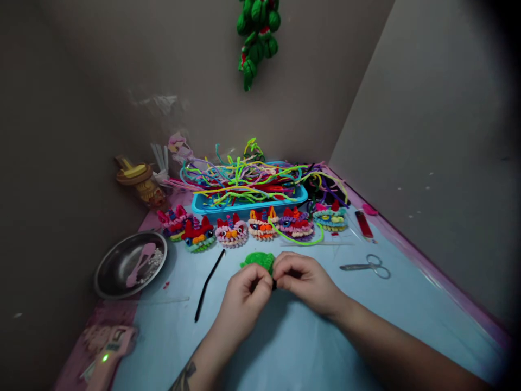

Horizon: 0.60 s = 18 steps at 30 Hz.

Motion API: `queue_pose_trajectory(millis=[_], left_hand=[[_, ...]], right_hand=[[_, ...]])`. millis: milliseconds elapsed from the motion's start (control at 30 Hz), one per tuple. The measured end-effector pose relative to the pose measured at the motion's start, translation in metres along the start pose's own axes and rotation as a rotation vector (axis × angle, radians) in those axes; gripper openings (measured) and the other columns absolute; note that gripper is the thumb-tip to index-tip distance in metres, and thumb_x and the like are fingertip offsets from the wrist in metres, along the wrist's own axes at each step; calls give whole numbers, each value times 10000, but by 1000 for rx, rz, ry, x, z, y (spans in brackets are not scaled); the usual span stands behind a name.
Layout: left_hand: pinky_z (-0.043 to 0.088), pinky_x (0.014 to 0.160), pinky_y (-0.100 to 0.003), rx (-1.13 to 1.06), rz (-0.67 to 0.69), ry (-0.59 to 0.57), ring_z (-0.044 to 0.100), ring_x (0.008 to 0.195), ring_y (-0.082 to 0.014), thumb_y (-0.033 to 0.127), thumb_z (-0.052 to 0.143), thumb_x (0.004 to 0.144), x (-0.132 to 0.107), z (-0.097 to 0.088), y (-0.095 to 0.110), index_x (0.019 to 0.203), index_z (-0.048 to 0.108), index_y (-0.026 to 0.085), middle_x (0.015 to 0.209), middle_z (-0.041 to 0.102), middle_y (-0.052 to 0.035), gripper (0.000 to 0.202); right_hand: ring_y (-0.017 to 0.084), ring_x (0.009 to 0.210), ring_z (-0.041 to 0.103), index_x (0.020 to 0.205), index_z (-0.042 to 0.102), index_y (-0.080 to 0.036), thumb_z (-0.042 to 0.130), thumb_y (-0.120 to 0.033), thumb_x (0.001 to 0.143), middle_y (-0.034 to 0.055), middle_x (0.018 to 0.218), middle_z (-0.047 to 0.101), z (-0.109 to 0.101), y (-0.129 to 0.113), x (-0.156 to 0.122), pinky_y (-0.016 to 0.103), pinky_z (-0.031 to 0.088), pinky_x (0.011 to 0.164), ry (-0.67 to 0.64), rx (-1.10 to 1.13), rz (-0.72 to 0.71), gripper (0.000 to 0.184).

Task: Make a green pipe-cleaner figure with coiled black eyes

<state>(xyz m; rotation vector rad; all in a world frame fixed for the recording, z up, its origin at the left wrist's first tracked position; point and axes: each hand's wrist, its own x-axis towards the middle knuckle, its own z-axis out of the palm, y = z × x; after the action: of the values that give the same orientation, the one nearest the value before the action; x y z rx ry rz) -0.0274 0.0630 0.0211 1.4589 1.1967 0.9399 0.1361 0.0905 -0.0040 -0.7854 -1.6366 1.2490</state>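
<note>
Both hands meet at the middle of the pale blue table. My left hand and my right hand are closed, fingertips pinched together on a small green fuzzy piece made of pipe cleaner. A dark bit shows between the fingertips. A black pipe cleaner lies loose to the left of my left hand.
A row of several colourful pipe-cleaner faces stands behind the hands. Behind them is a blue tray heaped with pipe cleaners. Scissors and a red lighter lie right. A metal bowl and pink glue gun sit left.
</note>
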Motion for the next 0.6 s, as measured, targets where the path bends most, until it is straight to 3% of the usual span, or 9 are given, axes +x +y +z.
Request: queue_pose_trajectory(millis=[167, 400, 600], left_hand=[[304, 541, -222, -11, -17, -44, 362, 575, -107, 246, 475, 778, 0, -1, 1, 632, 476, 173, 597, 407, 32, 164], [306, 551, -221, -44, -55, -106, 359, 582, -105, 257, 463, 776, 0, -3, -1, 627, 458, 176, 597, 406, 37, 170], [361, 614, -235, -116, -88, -167, 457, 630, -124, 252, 474, 768, 1, -3, 1, 622, 461, 176, 628, 517, 9, 165]], right_hand=[[139, 716, 551, 701, 627, -182, 672, -202, 760, 14, 734, 590, 0, 1, 0, 268, 433, 663, -28, 48, 35, 77], [88, 465, 547, 753, 581, -173, 741, -263, 687, -32, 585, 598, 4, 2, -1, 178, 380, 407, -49, 328, 356, 195], [110, 448, 604, 696, 604, -151, 776, -227, 622, -21, 517, 628, 5, 4, 0, 168, 397, 387, -45, 412, 422, 202]])
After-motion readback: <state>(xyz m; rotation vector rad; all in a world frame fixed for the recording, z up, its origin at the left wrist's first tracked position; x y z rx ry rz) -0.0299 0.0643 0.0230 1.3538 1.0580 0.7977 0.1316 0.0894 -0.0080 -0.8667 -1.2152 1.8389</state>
